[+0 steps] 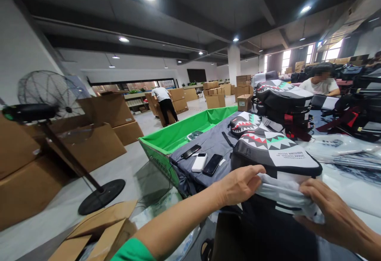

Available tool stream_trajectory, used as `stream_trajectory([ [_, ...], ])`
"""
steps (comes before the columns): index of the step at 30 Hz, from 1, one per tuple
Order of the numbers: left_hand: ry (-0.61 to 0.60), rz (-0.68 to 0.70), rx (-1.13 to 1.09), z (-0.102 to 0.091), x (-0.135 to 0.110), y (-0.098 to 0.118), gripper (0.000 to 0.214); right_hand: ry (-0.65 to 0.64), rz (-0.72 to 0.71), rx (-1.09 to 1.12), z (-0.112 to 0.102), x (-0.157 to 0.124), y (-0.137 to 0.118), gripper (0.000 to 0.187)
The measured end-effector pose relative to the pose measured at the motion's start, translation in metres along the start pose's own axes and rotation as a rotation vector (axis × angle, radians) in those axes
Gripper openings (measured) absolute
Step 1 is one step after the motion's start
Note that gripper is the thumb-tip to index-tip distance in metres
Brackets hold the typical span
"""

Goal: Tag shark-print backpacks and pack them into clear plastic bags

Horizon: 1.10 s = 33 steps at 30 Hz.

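A grey and black backpack with a shark-teeth print (275, 152) lies on the table right in front of me. My left hand (239, 185) pinches the white plastic wrap (281, 192) at the bag's near edge, fingers curled over it. My right hand (329, 209) presses on the same wrap from the right, fingers bent onto it. Both hands touch the wrap at the bag's front side.
Two phones (212, 164) and a white power bank (199, 162) lie on the grey cloth. A green-lined bin (178, 132) stands at the table's left. More shark backpacks (284, 98) are stacked behind. A floor fan (47, 102) and cardboard boxes (98, 142) stand left. Other people work farther back.
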State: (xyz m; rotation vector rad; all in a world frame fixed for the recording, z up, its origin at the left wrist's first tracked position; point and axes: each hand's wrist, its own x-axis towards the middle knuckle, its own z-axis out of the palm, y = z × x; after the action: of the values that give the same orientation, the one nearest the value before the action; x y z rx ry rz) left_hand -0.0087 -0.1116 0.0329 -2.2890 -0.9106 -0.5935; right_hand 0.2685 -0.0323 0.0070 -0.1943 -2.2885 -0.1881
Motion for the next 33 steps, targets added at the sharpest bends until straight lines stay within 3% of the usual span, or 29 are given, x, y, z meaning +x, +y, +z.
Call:
stream_trajectory([
  [3,0.236,-0.106,0.088,0.024,-0.013,0.008,0.019,-0.033,-0.085,0.032,-0.004,0.003,-0.002,0.016],
  [5,0.297,-0.102,0.125,0.034,-0.02,0.018,0.018,-0.007,-0.161,-0.008,-0.001,-0.001,0.0,0.021],
  [8,0.274,-0.074,0.071,0.042,-0.029,0.037,0.011,0.087,-0.201,-0.134,0.015,-0.019,0.001,0.023],
  [10,0.233,-0.085,0.051,0.05,-0.036,0.05,0.015,0.184,-0.128,-0.204,0.032,-0.037,-0.001,0.023],
  [14,0.224,-0.253,0.094,0.088,-0.059,0.075,0.014,0.326,0.014,-0.258,0.07,-0.073,-0.006,0.025],
  [17,0.283,-0.377,0.103,0.126,-0.084,0.097,0.015,0.207,-0.015,-0.236,0.084,-0.096,-0.012,0.027],
  [19,0.307,-0.4,0.079,0.142,-0.099,0.109,0.012,0.125,-0.05,-0.172,0.081,-0.104,-0.016,0.022],
  [21,0.332,-0.36,0.007,0.144,-0.108,0.115,0.02,0.056,-0.029,-0.087,0.072,-0.106,-0.019,0.019],
  [24,0.29,-0.334,-0.15,0.13,-0.11,0.111,0.042,-0.073,0.073,0.003,0.057,-0.097,-0.018,0.023],
  [28,0.088,-0.452,-0.23,0.11,-0.101,0.098,0.021,-0.215,0.137,0.066,0.051,-0.082,-0.011,0.017],
  [33,-0.136,-0.33,-0.189,0.095,-0.084,0.086,0.022,-0.313,0.07,0.018,0.048,-0.077,-0.008,0.028],
])
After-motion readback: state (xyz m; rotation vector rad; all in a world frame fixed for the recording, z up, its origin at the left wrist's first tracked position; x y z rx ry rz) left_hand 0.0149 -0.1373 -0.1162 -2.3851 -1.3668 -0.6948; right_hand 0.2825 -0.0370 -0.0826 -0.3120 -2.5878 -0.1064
